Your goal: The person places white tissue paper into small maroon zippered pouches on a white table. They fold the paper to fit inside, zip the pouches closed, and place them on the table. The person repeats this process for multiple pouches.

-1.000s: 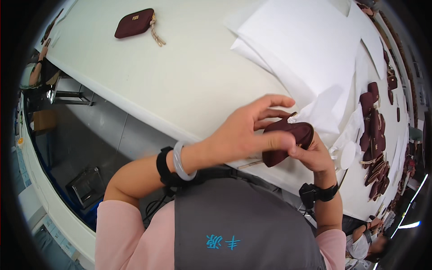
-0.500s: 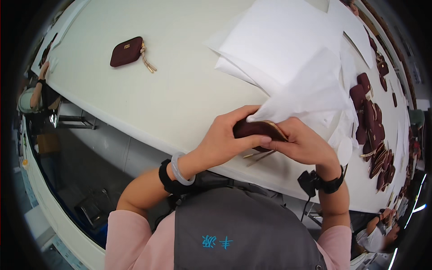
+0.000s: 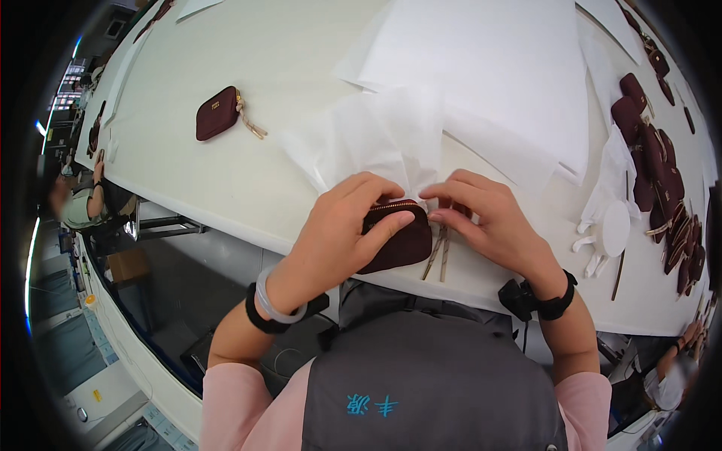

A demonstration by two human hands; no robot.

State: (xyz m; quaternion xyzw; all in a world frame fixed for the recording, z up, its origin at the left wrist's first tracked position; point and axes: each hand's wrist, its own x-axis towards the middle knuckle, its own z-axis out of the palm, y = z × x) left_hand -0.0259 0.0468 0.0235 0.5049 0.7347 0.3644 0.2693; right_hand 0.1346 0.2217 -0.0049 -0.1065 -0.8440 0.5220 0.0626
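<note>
A dark maroon zip pouch [image 3: 402,246] stands upright at the table's near edge, its gold-toothed zipper along the top. My left hand [image 3: 347,225] grips it from the left, thumb across its front and fingers behind. My right hand [image 3: 481,218] is at the pouch's upper right corner, fingers curled in and thumb beside the zipper's end; what lies between the fingertips is hidden. Two thin beige cords [image 3: 438,259] hang below that hand, beside the pouch. White tissue paper [image 3: 391,135] fans out behind the zipper and seems to come out of the pouch's mouth.
Another maroon pouch [image 3: 218,114] with a beige cord tassel lies at the far left. Large white paper sheets [image 3: 481,68] spread across the back. To the right are a heap of maroon pouches [image 3: 665,177], crumpled tissue and a white round piece [image 3: 613,225]. People sit at both table ends.
The pouch has turned upright and come nearer, with its zipper on top. My right hand has shifted from gripping its side to the zipper's end. The tissue paper now fans out leftward.
</note>
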